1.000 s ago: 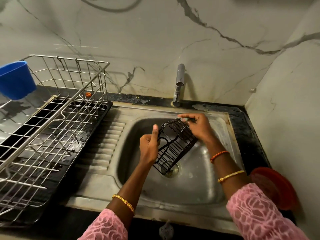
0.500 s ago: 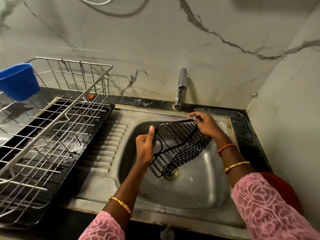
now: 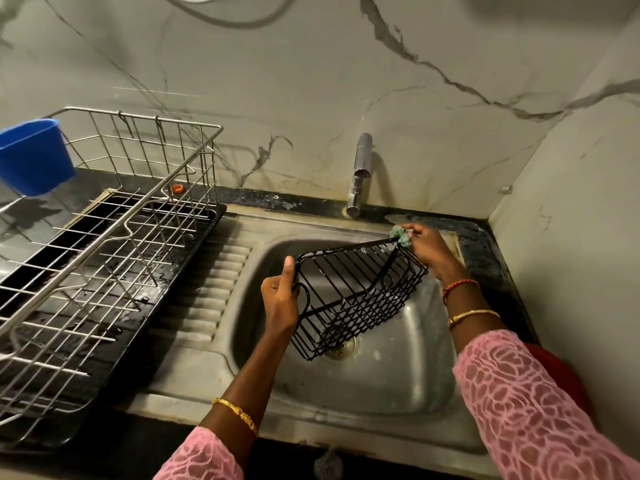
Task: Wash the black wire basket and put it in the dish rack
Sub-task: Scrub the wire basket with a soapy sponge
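The black wire basket [image 3: 356,292] hangs tilted over the steel sink [image 3: 391,375], its open side facing me. My left hand [image 3: 280,299] grips its left end, thumb up along the rim. My right hand [image 3: 427,247] pinches a green scrub pad [image 3: 401,235] against the basket's far right corner. The steel wire dish rack [image 3: 114,237] stands on a black drip tray at the left of the sink.
A blue plastic cup [image 3: 33,155] hangs on the rack's far left. The tap [image 3: 360,174] stands behind the sink, no water running. A red object [image 3: 561,375] sits at the right, partly hidden by my sleeve. The marble wall closes the right side.
The basket has swung from nearly upright to lying long-ways across the sink. My right hand slid right and back along the rim to the far corner.
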